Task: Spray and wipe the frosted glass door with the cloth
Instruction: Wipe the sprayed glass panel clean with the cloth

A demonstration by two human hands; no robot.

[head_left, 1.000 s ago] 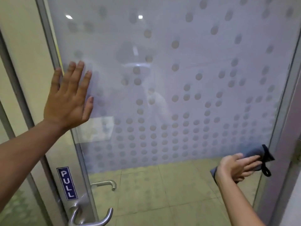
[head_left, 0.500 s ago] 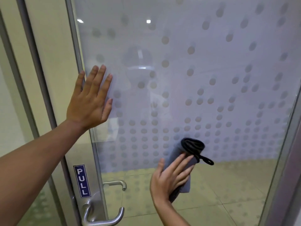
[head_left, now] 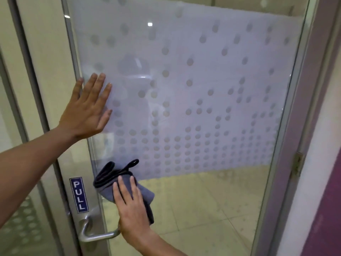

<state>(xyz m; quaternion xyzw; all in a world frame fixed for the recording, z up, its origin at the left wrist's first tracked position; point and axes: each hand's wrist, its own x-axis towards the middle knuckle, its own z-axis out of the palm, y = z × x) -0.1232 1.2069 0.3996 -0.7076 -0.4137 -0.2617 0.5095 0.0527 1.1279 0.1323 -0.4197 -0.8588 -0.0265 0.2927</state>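
Carrier: frosted glass door (head_left: pixel 212 80), upright, dotted.
Pressed flat on it: left hand (head_left: pixel 88 109); cloth (head_left: pixel 125 189), held by right hand (head_left: pixel 132 215).

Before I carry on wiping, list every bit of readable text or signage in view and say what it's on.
"PULL" – white capitals stacked vertically on a small blue sticker, stuck to the metal door stile just above the lever handle.

No other words, brands or numbers can be seen. The frosted glass carries only a dot pattern, and the grey cloth shows no readable label.
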